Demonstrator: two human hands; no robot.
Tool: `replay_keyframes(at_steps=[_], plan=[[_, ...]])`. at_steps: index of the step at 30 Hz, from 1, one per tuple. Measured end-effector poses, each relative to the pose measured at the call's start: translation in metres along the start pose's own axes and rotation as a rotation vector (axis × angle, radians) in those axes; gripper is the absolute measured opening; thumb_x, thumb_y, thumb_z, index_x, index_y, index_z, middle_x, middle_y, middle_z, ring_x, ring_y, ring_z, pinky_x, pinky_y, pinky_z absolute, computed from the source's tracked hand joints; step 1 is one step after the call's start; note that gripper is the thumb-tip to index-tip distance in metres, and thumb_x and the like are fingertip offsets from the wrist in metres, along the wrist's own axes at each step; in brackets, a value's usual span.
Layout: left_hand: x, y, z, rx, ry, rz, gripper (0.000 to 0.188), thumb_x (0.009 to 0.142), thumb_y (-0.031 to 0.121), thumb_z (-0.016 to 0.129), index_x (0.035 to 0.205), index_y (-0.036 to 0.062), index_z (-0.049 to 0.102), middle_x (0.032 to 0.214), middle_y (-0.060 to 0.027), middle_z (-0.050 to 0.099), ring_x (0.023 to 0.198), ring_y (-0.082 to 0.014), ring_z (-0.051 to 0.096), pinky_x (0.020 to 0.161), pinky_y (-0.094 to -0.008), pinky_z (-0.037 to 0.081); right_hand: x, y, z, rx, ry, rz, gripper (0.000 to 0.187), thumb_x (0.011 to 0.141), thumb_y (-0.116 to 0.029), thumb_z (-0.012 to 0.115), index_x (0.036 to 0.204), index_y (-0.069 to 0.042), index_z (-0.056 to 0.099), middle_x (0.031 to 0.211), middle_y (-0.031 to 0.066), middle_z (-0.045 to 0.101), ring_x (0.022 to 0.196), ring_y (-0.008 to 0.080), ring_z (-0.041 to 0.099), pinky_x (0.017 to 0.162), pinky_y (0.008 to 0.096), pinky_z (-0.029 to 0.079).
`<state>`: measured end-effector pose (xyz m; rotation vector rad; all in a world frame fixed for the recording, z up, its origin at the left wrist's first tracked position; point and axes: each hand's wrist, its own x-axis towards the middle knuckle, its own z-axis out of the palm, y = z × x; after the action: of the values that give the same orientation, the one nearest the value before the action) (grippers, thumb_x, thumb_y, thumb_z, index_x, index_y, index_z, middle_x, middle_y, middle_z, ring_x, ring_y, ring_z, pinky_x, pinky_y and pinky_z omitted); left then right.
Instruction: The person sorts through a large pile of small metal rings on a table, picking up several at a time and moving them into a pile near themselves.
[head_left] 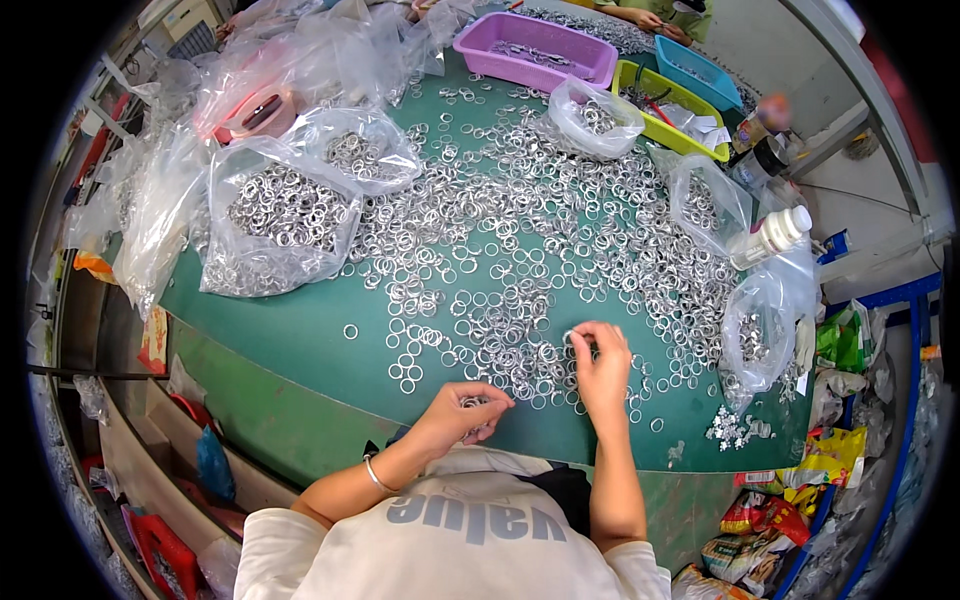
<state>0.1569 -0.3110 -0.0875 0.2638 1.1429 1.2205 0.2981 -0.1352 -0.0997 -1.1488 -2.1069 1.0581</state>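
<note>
Silver metal rings lie spread in a loose heap over the green tabletop. My left hand, near the front edge, is curled around several rings that show between thumb and fingers. To its right, my right hand pinches a single ring between thumb and fingertips, at the right side of the nearest pile. One ring lies apart on the left.
Clear plastic bags of rings stand at left. A purple basket, a yellow-green basket and a blue basket sit at the back. A white bottle leans at right. Across the table, another person's hands are at work.
</note>
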Motion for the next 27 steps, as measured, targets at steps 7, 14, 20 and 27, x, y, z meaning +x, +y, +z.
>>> replay_keyframes(at_steps=[7, 14, 20, 27], plan=[[0.005, 0.01, 0.004, -0.127, -0.009, -0.039, 0.014, 0.092, 0.011, 0.061, 0.098, -0.0021, 0.064, 0.068, -0.0039, 0.054, 0.05, -0.0093, 0.047, 0.038, -0.0212, 0.027, -0.012, -0.004, -0.013, 1.513, -0.158, 0.466, 0.027, 0.093, -0.007, 0.053, 0.119, 0.0, 0.053, 0.097, 0.0102, 0.061, 0.082, 0.0171, 0.058, 0.065, 0.0276, 0.047], [0.002, 0.002, 0.0, -0.248, -0.016, -0.082, 0.014, 0.093, 0.009, 0.059, 0.098, -0.003, 0.063, 0.069, -0.0047, 0.055, 0.05, -0.0102, 0.047, 0.039, -0.0214, 0.029, -0.013, 0.007, -0.011, -0.06, -0.02, -0.055, 0.02, 0.081, -0.006, 0.069, 0.101, -0.006, 0.068, 0.079, 0.0056, 0.054, 0.076, 0.0212, 0.052, 0.065, 0.0352, 0.04], [0.002, 0.001, 0.0, -0.26, -0.032, -0.065, 0.015, 0.093, 0.01, 0.058, 0.098, -0.0033, 0.063, 0.07, -0.0049, 0.056, 0.049, -0.0104, 0.046, 0.039, -0.022, 0.03, -0.012, 0.008, -0.008, -0.09, 0.08, -0.103, 0.009, 0.077, -0.001, 0.071, 0.084, -0.002, 0.066, 0.08, 0.0056, 0.053, 0.071, 0.0195, 0.051, 0.068, 0.0303, 0.042], [0.003, -0.004, -0.001, -0.297, -0.036, -0.073, 0.017, 0.094, 0.012, 0.057, 0.098, -0.0031, 0.063, 0.071, -0.0051, 0.056, 0.049, -0.0101, 0.046, 0.04, -0.0226, 0.031, -0.017, 0.005, -0.028, 1.638, -0.133, 0.399, 0.021, 0.094, -0.014, 0.055, 0.112, -0.004, 0.057, 0.108, 0.0099, 0.051, 0.086, 0.0176, 0.048, 0.069, 0.0281, 0.042]])
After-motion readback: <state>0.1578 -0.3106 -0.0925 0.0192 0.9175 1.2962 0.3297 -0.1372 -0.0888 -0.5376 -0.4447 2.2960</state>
